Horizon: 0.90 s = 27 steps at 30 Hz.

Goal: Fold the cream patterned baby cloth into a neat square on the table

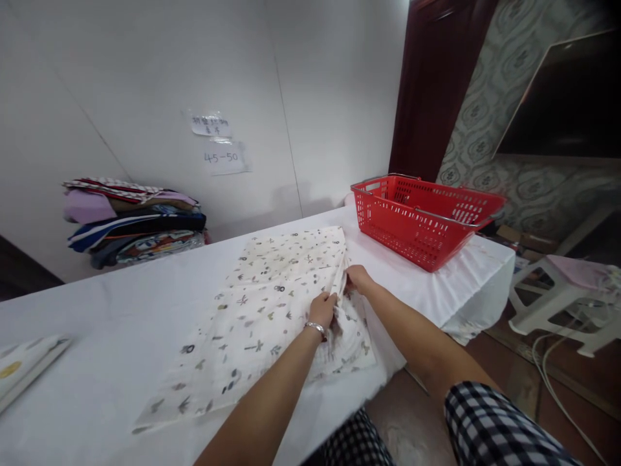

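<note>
Head view: both hands' fingers pinch printed cloth [272, 304]; wall label [224, 157] reads "45-50".

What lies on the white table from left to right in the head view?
Folded item at the left edge → stack of folded clothes → printed cloth, gripped at its right edge by the left hand and right hand → red basket.

Both hands [339, 298] close together, pinching.

arms: bare; left wrist: silver bracelet [315, 328]; right sleeve [490, 424]: black-and-white check; lap: same check
</note>
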Available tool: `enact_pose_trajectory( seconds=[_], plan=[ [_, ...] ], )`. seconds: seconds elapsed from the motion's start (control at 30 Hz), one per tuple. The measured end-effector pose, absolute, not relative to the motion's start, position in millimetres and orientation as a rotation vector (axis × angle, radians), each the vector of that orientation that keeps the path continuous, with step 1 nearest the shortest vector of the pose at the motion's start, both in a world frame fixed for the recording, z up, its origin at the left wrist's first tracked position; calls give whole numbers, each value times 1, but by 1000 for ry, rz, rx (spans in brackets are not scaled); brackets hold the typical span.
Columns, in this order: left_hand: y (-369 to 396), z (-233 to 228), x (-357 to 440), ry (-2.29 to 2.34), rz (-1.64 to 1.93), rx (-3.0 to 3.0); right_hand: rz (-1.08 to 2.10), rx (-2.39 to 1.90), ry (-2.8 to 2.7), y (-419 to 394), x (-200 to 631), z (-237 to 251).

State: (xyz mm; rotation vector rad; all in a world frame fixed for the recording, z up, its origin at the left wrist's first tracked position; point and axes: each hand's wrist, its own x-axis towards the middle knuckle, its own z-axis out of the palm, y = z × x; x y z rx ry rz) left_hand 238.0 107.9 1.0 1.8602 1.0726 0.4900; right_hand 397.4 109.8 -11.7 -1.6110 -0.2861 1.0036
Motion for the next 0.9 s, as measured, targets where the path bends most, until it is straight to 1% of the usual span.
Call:
enact_pose_trajectory(
  seconds=[0.23, 0.63, 0.9],
  plan=[
    [103, -2, 244, 1053, 451, 1957, 918, -1648, -248, 97, 408, -15],
    [100, -6, 252, 1114, 343, 2172, 896, -1614, -325, 94, 398, -9],
    [99, -6, 254, 1051, 357, 2113, 883, -1609, -350, 92, 398, -15]
  ],
)
